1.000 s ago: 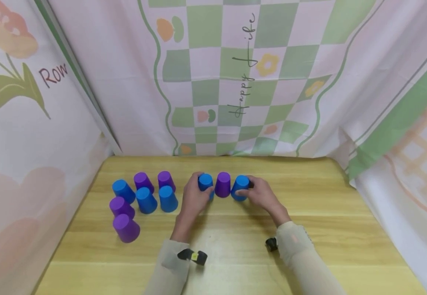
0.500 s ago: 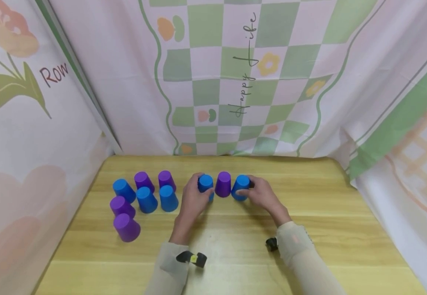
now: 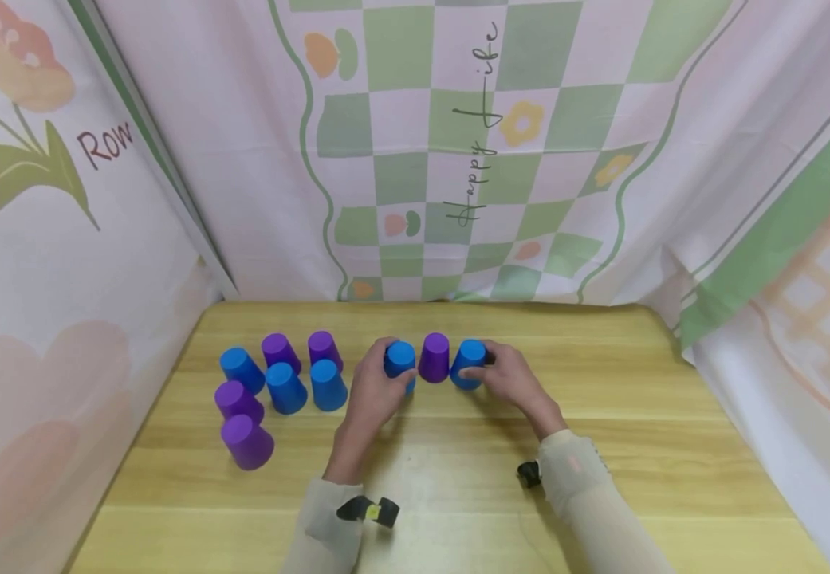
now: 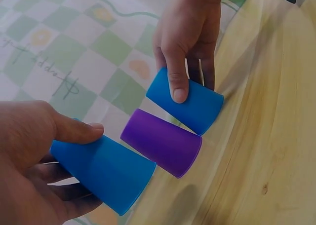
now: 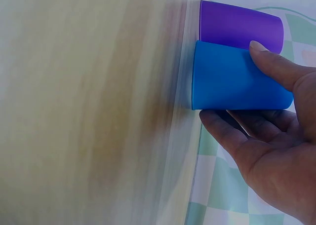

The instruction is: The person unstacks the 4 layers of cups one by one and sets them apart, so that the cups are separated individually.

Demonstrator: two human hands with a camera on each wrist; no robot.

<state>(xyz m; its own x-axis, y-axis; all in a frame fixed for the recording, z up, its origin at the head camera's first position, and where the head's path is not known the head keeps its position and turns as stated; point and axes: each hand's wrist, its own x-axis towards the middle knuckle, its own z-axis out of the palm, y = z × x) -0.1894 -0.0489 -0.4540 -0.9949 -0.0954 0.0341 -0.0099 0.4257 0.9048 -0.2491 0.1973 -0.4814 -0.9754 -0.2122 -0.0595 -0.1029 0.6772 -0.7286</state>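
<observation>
Between my hands, a purple cup [image 3: 434,359] stands upside down on the wooden table [image 3: 458,454]. On its left, my left hand [image 3: 375,391] grips a blue cup [image 3: 400,356], thumb on the near side and fingers round the far side. The left wrist view shows this blue cup [image 4: 106,168] close beside the purple cup [image 4: 160,142]. My right hand [image 3: 511,375] holds another upside-down blue cup [image 3: 466,359] on the right. In the right wrist view its thumb lies along that blue cup [image 5: 237,77] and its fingers reach underneath.
On the left of the table, several more upside-down cups form a bent group, with a blue cup [image 3: 328,387] nearest my left hand and a purple cup [image 3: 247,442] nearest the front. A patterned curtain [image 3: 458,159] hangs along the back edge.
My left wrist and sleeve have shifted slightly toward the lower left. Both hands keep their grip on the blue cups, and the cups stay practically where they were.
</observation>
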